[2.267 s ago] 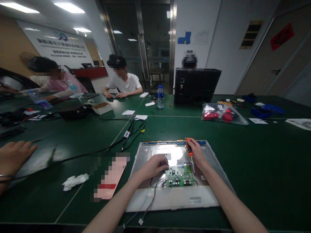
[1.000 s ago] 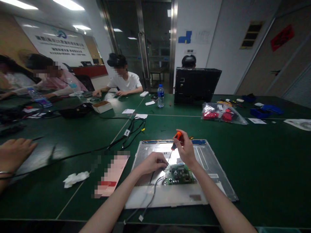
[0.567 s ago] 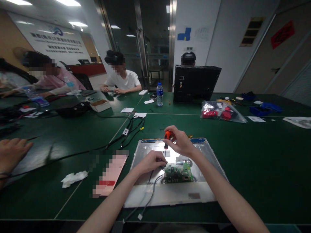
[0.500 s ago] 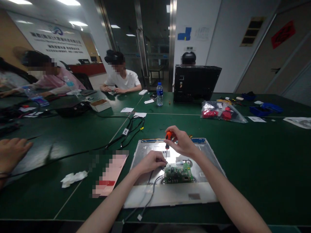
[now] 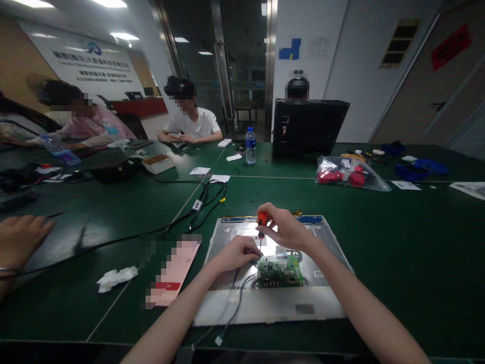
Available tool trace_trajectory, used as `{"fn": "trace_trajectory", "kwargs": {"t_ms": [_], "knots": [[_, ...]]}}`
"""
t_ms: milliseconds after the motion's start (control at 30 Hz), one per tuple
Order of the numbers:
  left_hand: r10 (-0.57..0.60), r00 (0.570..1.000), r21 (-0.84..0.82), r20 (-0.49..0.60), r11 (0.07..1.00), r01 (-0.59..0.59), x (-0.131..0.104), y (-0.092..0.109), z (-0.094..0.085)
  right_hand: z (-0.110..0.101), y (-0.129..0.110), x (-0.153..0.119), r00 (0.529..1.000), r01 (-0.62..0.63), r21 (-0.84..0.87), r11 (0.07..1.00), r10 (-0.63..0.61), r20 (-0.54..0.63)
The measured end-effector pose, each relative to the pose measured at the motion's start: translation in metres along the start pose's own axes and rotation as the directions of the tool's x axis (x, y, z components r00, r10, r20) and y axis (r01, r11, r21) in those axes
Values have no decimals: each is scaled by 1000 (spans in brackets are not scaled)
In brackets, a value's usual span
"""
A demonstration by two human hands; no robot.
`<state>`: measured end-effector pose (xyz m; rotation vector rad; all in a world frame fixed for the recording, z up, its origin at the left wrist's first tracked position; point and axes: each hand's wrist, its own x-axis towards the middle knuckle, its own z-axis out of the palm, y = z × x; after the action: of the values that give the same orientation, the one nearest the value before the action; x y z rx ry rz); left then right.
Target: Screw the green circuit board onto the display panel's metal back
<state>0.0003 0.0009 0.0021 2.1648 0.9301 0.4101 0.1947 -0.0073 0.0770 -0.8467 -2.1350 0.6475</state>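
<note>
We hold the screwdriver [image 5: 262, 222] in our right hand [image 5: 278, 225], with the thumb and fingers closed around its orange and black handle. It stands nearly straight up, and its thin tip points down at the far left corner of the green circuit board [image 5: 280, 270]. We cannot tell if the tip touches anything there. Our left hand [image 5: 240, 251] has its fingers bent at that same corner, right by the tip. The fingers hide what is under them, so we cannot tell if they hold something.

The board is on the back of a flat metal screen panel [image 5: 225, 233], which lies on the green table [image 5: 409, 263] in front of us. A thin blue strip [image 5: 312, 220] runs along the panel's far edge. A gray wire [image 5: 240, 298] goes from beside the board, over the panel's near edge, to a white plug [image 5: 219, 340]. Left of the panel are a pink card [image 5: 184, 265] and a crumpled tissue [image 5: 115, 279]. Another person's hand [image 5: 26, 235] is at the far left.
</note>
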Motion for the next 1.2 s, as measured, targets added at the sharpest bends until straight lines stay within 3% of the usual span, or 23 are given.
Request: {"fn": "trace_trajectory", "kwargs": {"t_ms": [700,933,1200], "knots": [[-10,1000,12,15,1000,10,1,-1,1,9,9,0,999,-4,-29,1000,5,39],[-15,1000,3,11,1000,15,1,-1,1,6,7,0,999,2,-218,976,7,43],[-9,1000,-40,13,999,10,2,-5,3,-1,-8,-4,984,63,-355,933,2,181]]}}
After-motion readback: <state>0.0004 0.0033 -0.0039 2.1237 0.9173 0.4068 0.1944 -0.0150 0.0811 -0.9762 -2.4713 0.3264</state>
